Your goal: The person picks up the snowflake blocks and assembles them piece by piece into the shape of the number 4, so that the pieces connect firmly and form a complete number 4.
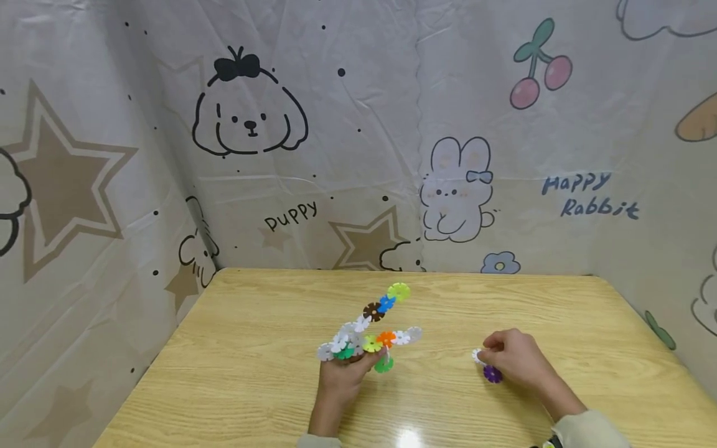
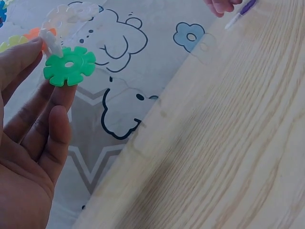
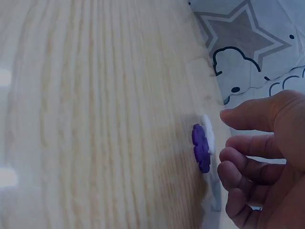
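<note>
My left hand (image 1: pixel 343 376) grips a built piece of interlocking notched plastic discs (image 1: pixel 354 339). White, green, yellow, orange, brown and blue discs form it, with one branch rising to a yellow-green disc (image 1: pixel 399 291). In the left wrist view, a green disc (image 2: pixel 70 66) hangs by the thumb and fingertips. On the table to the right lie a purple disc (image 1: pixel 493 374) and a white disc (image 1: pixel 477 356). Over them hovers my right hand (image 1: pixel 518 361), its fingers loosely curled. In the right wrist view, a gap shows between thumb and forefinger, with the purple disc (image 3: pixel 201 149) just beyond the fingertips.
The wooden table (image 1: pixel 252 323) has a light grain and a bright reflection near its front edge. Behind and beside it hangs a pale cloth (image 1: pixel 358 124) printed with a puppy, a rabbit, stars and cherries.
</note>
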`<control>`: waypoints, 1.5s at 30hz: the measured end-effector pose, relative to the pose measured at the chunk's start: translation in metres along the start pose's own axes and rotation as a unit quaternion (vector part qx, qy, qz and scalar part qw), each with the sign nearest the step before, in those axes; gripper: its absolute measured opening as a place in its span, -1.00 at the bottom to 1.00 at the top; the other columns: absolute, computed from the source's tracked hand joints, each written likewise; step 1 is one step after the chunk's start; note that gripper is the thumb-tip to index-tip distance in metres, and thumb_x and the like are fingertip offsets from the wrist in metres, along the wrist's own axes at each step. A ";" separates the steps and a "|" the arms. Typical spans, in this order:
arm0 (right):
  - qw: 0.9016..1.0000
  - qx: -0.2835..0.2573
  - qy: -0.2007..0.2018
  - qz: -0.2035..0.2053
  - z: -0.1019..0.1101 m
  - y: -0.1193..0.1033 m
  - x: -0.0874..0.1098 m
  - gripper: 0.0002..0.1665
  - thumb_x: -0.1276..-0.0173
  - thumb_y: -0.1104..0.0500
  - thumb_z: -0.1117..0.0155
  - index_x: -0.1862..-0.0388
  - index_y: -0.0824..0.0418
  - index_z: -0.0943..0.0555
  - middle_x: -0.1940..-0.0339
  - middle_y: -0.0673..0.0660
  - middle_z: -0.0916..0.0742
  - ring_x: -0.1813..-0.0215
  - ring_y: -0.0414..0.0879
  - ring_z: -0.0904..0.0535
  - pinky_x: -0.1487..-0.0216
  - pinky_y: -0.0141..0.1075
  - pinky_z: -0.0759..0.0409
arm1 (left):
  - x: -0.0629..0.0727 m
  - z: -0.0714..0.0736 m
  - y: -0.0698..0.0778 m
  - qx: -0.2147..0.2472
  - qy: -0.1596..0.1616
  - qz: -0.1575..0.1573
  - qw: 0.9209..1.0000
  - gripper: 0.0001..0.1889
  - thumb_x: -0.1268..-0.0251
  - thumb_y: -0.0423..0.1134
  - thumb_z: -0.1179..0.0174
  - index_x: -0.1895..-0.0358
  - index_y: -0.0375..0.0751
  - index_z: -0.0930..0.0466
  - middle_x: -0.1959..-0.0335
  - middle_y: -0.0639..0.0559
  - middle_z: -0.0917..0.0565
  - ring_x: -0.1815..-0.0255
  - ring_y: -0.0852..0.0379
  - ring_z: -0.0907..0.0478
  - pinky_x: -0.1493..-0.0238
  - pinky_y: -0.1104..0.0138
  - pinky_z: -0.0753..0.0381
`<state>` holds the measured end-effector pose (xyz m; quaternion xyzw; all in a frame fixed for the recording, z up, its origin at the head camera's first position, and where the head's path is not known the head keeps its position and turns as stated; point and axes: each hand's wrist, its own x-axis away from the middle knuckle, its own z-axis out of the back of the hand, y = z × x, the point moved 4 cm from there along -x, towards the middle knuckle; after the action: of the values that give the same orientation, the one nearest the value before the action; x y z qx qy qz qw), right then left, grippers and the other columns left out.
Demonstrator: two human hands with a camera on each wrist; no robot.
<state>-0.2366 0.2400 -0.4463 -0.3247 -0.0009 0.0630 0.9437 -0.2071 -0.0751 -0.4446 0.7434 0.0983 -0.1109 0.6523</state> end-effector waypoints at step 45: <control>0.999 -0.003 -0.033 -0.008 0.002 -0.017 -0.005 -0.78 -0.30 0.24 -0.33 0.57 0.20 -0.63 0.62 0.01 -0.63 0.57 -0.13 -0.46 0.54 -0.30 -0.40 | 0.004 0.002 -0.007 -0.022 0.012 0.019 1.000 -0.71 0.00 -0.40 -0.54 0.30 -0.40 -0.59 0.57 0.11 -0.48 0.48 0.21 -0.40 0.34 0.39 -0.50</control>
<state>-0.2394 0.2273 -0.4344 -0.3248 -0.0349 0.0661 0.9428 -0.2058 -0.0762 -0.4530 0.7320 0.0943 -0.0878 0.6691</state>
